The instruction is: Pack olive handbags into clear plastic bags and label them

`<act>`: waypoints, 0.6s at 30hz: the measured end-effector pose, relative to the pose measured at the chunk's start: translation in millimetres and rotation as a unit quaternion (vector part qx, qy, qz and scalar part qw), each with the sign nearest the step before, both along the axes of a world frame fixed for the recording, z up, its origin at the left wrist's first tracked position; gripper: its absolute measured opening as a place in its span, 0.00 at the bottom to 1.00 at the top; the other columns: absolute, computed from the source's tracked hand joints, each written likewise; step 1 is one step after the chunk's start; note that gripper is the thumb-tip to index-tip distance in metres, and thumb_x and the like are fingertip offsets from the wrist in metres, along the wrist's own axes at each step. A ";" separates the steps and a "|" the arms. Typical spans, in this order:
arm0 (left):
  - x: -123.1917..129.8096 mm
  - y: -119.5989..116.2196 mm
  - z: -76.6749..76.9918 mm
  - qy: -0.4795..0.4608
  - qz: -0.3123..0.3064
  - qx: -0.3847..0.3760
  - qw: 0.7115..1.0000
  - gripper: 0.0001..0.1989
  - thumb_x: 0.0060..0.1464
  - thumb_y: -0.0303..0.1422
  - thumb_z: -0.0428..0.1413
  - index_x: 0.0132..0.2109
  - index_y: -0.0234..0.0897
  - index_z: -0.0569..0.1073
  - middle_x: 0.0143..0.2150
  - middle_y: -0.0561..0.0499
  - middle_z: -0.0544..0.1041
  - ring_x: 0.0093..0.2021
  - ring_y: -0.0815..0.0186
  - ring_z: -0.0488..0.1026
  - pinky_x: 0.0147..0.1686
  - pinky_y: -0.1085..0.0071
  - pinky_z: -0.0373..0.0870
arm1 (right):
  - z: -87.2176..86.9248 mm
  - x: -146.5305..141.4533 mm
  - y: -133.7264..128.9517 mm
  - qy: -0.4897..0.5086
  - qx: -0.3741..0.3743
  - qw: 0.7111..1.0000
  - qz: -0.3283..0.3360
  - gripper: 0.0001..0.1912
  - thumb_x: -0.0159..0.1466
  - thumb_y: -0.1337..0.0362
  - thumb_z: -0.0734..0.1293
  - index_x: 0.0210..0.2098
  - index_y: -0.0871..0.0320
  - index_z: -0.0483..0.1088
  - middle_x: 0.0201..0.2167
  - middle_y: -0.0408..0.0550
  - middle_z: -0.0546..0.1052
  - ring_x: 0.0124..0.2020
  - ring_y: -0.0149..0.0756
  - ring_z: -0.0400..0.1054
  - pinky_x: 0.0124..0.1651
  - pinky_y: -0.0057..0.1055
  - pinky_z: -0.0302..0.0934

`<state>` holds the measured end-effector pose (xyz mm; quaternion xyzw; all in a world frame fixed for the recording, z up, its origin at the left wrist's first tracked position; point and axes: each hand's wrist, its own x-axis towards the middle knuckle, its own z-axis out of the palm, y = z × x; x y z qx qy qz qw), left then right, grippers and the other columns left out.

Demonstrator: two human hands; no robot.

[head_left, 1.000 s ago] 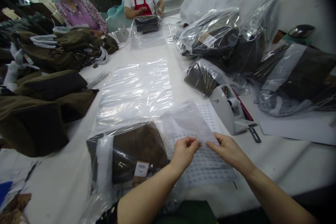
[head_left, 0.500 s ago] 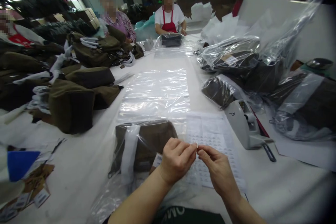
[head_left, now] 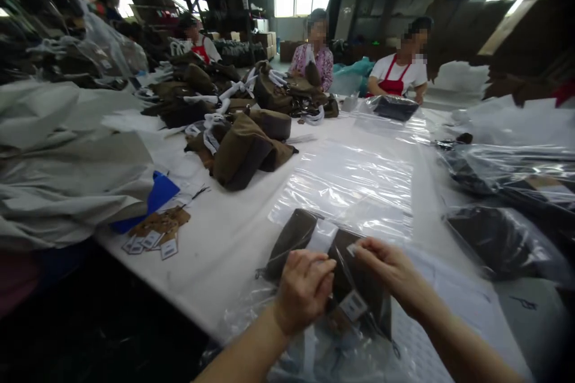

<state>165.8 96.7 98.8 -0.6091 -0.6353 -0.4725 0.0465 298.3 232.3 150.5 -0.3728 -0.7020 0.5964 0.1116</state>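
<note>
Near table edge (head_left: 162, 282), hands (head_left: 302, 290) over bag (head_left: 345, 274)

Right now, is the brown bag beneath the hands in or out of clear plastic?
In: glossy clear plastic covers the brown bag, wrinkling loosely past its near edge.

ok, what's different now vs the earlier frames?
Left hand and right hand moved left from the printed sheets to the plastic-wrapped bag, letting go of the one they had lifted. The right now pinches a small white piece. The view swung left. Clear plastic still lies flat beyond the bag.
</note>
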 end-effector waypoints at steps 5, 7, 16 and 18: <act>-45.9 -10.6 -20.3 -0.008 0.076 -0.050 0.996 0.12 0.56 0.25 0.51 0.46 0.39 0.72 0.45 0.48 0.75 0.48 0.61 0.67 0.50 0.60 0.65 | -8.9 -105.3 42.2 -0.146 0.127 0.966 0.172 0.12 0.55 0.57 0.63 0.24 0.59 0.69 0.16 0.38 0.63 0.20 0.27 0.55 0.24 0.25 0.50; -56.8 -9.2 -27.1 -0.002 0.090 -0.062 0.994 0.13 0.56 0.24 0.50 0.47 0.39 0.71 0.46 0.49 0.75 0.49 0.60 0.67 0.51 0.59 0.64 | -19.8 -129.2 51.4 -0.186 0.139 0.956 0.179 0.09 0.53 0.61 0.64 0.22 0.59 0.70 0.16 0.39 0.65 0.21 0.28 0.57 0.25 0.26 0.51; -96.5 18.0 -48.2 0.137 0.039 -0.103 0.984 0.11 0.58 0.24 0.48 0.45 0.38 0.70 0.55 0.52 0.71 0.57 0.59 0.62 0.54 0.59 0.59 | -42.7 -146.8 61.9 -0.262 0.140 0.928 0.223 0.08 0.53 0.64 0.63 0.23 0.59 0.73 0.19 0.41 0.71 0.23 0.29 0.62 0.27 0.25 0.54; -102.3 23.4 -50.5 0.183 0.004 -0.108 0.977 0.11 0.58 0.25 0.48 0.45 0.38 0.70 0.56 0.51 0.70 0.58 0.59 0.61 0.54 0.59 0.58 | -42.5 -148.7 63.1 -0.270 0.148 0.922 0.233 0.09 0.53 0.64 0.63 0.23 0.60 0.73 0.19 0.41 0.70 0.23 0.28 0.62 0.26 0.25 0.53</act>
